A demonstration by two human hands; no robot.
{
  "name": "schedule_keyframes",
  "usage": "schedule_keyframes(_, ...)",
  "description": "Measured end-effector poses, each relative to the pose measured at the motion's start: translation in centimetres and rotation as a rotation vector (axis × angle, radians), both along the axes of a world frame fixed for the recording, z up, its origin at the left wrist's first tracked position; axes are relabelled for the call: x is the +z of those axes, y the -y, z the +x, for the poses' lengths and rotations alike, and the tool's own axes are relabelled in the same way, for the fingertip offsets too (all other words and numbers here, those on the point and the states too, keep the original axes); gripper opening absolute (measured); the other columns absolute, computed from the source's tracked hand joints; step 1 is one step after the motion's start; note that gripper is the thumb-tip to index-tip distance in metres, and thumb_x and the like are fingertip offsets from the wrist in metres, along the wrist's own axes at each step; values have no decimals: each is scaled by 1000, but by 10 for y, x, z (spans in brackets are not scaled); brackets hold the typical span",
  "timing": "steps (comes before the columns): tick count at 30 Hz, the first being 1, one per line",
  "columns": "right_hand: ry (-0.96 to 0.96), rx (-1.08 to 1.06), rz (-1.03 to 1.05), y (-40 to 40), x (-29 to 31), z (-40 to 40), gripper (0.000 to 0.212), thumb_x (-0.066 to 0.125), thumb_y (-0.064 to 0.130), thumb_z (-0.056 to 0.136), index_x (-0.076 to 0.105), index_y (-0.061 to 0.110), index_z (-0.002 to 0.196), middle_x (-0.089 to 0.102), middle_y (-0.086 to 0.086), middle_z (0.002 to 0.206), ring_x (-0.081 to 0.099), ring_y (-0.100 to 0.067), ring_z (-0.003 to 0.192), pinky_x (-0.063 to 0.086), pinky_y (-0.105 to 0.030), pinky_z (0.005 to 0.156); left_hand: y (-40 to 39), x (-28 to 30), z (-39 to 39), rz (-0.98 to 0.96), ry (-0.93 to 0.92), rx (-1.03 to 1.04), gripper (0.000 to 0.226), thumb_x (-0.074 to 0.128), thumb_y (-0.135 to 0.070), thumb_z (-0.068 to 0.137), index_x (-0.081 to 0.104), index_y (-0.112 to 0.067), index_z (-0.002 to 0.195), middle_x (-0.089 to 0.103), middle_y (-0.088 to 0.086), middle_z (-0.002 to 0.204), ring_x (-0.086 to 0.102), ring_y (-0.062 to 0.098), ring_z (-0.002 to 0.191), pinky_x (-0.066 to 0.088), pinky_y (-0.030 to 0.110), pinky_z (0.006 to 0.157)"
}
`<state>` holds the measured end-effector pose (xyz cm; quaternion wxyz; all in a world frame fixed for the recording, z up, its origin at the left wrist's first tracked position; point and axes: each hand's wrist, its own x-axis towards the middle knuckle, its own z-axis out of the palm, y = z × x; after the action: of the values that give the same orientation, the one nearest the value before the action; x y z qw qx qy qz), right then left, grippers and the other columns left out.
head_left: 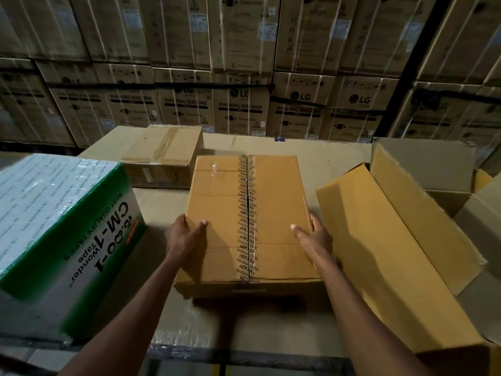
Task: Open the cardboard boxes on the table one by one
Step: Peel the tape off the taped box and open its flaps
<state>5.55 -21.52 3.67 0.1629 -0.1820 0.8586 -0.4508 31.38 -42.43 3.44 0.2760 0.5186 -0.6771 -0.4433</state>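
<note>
The closed box (249,218) sits at the centre of the frame on the cardboard-covered surface (333,161), its long axis running from the lower edge of the frame toward the top; a strip of printed tape (247,215) follows that axis along the middle seam, and the seam looks already parted along its length, though I cannot tell for sure. The left hand (184,234) holds the box's left edge, thumb laid on the top panel and fingers wrapped down the side; the right hand (311,234) mirrors it on the right edge, thumb on top, fingers curled over the side out of sight. Both hands sit on the near half of the box, each about equally far from the seam, which lies between them; so either thumb could reach inward to lift a flap, in my judgement.

At the right of the frame 1 box (393,253) already stands with its flaps up; in the upper middle another taped box (162,153) waits; at the left lies a green and white carton (62,232) wrapped in film.
</note>
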Motion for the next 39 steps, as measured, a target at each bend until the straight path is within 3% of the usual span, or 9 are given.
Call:
schedule_keyframes(7, 108, -8, 136, -8, -26, 20, 79, 72, 48, 93, 37, 26, 160, 47, -11, 157, 50, -35, 138, 48, -46, 105, -10, -25, 14, 120, 69, 23, 60, 73, -49, 88, 54, -14, 132, 66, 14, 118, 68, 30, 98, 60, 54, 87)
schedule_keyframes(9, 74, 7, 231, -10, -31, 24, 79, 69, 54, 92, 37, 27, 159, 49, -12, 155, 48, -36, 139, 45, -49, 107, -14, -29, 17, 139, 124, 16, 60, 72, -47, 89, 52, -16, 136, 64, 16, 125, 66, 33, 107, 56, 57, 93)
schedule_keyframes(12, -181, 30, 397, -11, -24, 36, 76, 68, 53, 93, 37, 28, 158, 44, -8, 157, 40, -37, 140, 33, -52, 113, -20, -29, 14, -157, 358, 13, 65, 73, -46, 89, 44, -28, 144, 44, 11, 145, 43, 38, 133, 38, 61, 110)
schedule_keyframes(14, -314, 91, 369, -9, -16, 55, 71, 69, 46, 94, 39, 29, 156, 39, -3, 159, 35, -34, 143, 29, -51, 115, -25, -22, 3, -292, 278, -125, 51, 72, -36, 91, 52, -32, 138, 47, 4, 138, 47, 31, 129, 47, 53, 103)
schedule_keyframes(18, -384, 320, 305, -4, -7, 107, 58, 66, 50, 93, 49, 39, 147, 40, 7, 155, 32, -25, 138, 30, -45, 109, -51, -5, -34, -142, 127, -376, 31, 65, -27, 98, 62, -21, 129, 69, 6, 115, 69, 17, 94, 62, 34, 76)
schedule_keyframes(25, -435, 534, 368, -18, -8, 151, 45, 62, 47, 95, 53, 41, 139, 19, 7, 167, 25, -24, 140, 28, -43, 112, -76, 5, -73, -77, 123, -471, 45, 54, -35, 104, 52, -17, 146, 68, 14, 127, 68, 25, 107, 58, 37, 88)
schedule_keyframes(30, -444, 498, 276, -25, 8, 150, 53, 62, 43, 96, 46, 42, 146, 21, 8, 165, 22, -22, 146, 26, -44, 117, -81, 22, -76, -73, -57, -368, 32, 51, -26, 105, 65, -15, 131, 68, 9, 125, 63, 18, 105, 56, 36, 92)
schedule_keyframes(35, -446, 325, 68, -33, 52, 133, 36, 68, 28, 94, 63, 33, 130, 58, 15, 136, 60, -10, 116, 53, -26, 89, -106, 49, -93, -104, -331, -380, 31, 45, -37, 108, 70, -20, 115, 72, 10, 102, 69, 30, 95, 59, 54, 84)
schedule_keyframes(39, -472, 176, 12, -56, 83, 105, 37, 66, 22, 98, 65, 32, 133, 64, 13, 134, 63, -9, 111, 53, -24, 84, -124, 53, -115, -74, -419, -651, 51, 38, -57, 103, 48, -38, 149, 53, 7, 151, 60, 23, 127, 54, 49, 102)
